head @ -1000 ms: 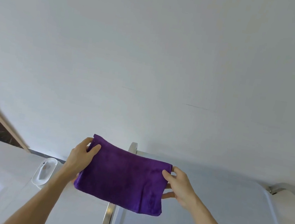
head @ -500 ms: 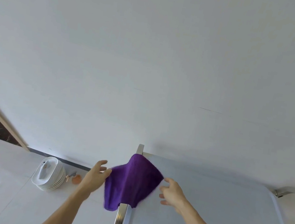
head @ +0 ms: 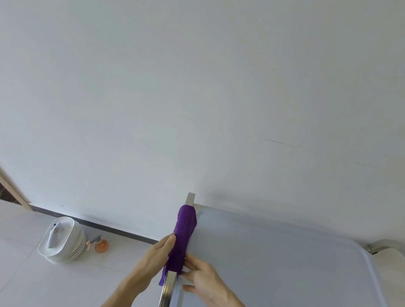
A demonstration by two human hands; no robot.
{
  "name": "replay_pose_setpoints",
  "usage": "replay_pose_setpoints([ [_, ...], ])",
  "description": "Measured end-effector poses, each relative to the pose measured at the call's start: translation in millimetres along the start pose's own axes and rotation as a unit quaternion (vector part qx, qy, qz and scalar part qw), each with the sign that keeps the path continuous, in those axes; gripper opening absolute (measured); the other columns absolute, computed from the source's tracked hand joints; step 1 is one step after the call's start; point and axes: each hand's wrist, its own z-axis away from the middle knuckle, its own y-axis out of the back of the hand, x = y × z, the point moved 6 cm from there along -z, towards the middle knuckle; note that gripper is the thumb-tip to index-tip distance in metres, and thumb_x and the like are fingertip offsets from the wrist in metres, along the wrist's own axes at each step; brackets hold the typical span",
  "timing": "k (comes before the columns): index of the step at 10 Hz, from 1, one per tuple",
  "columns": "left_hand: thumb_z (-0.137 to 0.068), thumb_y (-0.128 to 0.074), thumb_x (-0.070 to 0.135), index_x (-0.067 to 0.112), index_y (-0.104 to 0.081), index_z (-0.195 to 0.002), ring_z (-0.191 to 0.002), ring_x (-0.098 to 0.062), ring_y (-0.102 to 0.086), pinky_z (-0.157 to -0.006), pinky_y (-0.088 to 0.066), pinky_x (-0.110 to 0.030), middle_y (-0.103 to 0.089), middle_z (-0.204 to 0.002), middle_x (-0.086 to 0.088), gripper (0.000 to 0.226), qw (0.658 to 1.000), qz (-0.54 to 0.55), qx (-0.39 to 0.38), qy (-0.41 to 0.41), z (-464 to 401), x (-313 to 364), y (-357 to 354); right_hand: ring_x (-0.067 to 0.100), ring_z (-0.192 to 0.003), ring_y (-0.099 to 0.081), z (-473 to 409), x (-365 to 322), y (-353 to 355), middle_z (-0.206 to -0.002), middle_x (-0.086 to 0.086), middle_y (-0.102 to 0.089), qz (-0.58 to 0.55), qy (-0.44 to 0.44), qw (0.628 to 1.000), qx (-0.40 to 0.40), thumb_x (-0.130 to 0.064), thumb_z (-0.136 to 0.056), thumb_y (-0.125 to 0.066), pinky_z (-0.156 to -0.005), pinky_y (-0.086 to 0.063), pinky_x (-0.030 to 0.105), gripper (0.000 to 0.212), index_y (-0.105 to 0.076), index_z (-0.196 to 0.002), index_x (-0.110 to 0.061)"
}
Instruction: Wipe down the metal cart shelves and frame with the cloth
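The purple cloth point(head: 183, 233) is draped over the cart's left handle bar point(head: 166, 297), a shiny metal rail running toward the wall. My left hand point(head: 156, 256) presses the cloth from the bar's outer side with straight fingers. My right hand point(head: 204, 278) pinches the cloth's lower end from the shelf side. The cart's top shelf point(head: 295, 281), pale grey with a raised rim, spreads to the right of the bar.
A stack of white plates point(head: 62, 242) and a small orange spray bottle point(head: 100, 244) sit on the white floor by the wall, left of the cart. The cart's right handle point(head: 399, 252) curves at the far right. A white wall fills the upper view.
The cloth, held flat between both hands a second ago, has been lowered and wrapped over the left handle bar. Both hands closed in on it from either side.
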Motion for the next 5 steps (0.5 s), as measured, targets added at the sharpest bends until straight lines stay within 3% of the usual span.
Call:
replay_pose_setpoints([
  [1,-0.105,-0.038,0.044,0.035,-0.067,-0.11,-0.109,-0.019,-0.065,-0.103,-0.049,-0.044,-0.071,-0.113,-0.003,0.031,1.0,-0.009,-0.009,-0.006,1.9,1.3,-2.3,0.013,-0.119,-0.062,7.1,0.6,-2.8,-0.122,-0.021,-0.068,0.007,0.002,1.0,-0.005,-0.007,-0.098,-0.041,-0.097,-0.047,0.033,0.046,-0.061,-0.119,-0.042],
  [2,-0.104,-0.044,0.039,0.039,-0.058,-0.123,-0.111,-0.01,-0.062,-0.096,-0.05,-0.032,-0.067,-0.12,0.005,0.023,0.999,-0.022,-0.003,-0.026,7.6,2.4,-5.6,0.013,-0.12,-0.06,18.8,-2.6,2.9,-0.122,-0.021,-0.066,0.027,0.009,1.0,0.0,-0.004,-0.093,-0.041,-0.095,-0.049,0.031,0.048,-0.062,-0.12,-0.039],
  [3,-0.101,-0.052,0.029,0.032,-0.059,-0.123,-0.103,-0.016,-0.064,-0.076,-0.049,-0.023,-0.065,-0.12,-0.003,0.023,0.992,-0.06,0.088,-0.064,18.0,0.0,-1.0,0.016,-0.117,-0.061,34.5,3.1,19.0,-0.116,-0.018,-0.061,0.037,0.016,0.998,0.053,-0.011,-0.096,-0.042,-0.093,-0.056,0.031,0.037,-0.055,-0.121,-0.034],
  [4,-0.099,-0.053,0.012,0.025,-0.065,-0.11,-0.099,-0.016,-0.063,-0.072,-0.046,-0.02,-0.062,-0.119,-0.003,0.021,0.973,-0.07,0.175,-0.131,38.5,4.8,-6.5,0.016,-0.105,-0.067,54.3,18.5,45.7,-0.118,-0.006,-0.062,0.049,0.035,0.992,0.114,-0.021,-0.098,-0.049,-0.081,-0.059,0.03,0.028,-0.056,-0.125,-0.024],
  [5,-0.098,-0.052,0.001,0.021,-0.068,-0.103,-0.094,-0.02,-0.063,-0.066,-0.048,-0.013,-0.065,-0.111,-0.007,0.026,0.964,-0.07,0.19,-0.174,63.5,12.3,-29.4,0.013,-0.093,-0.071,84.1,32.9,74.5,-0.112,-0.001,-0.066,0.026,0.064,0.984,0.162,-0.022,-0.097,-0.054,-0.075,-0.06,0.031,0.018,-0.061,-0.113,-0.024],
])
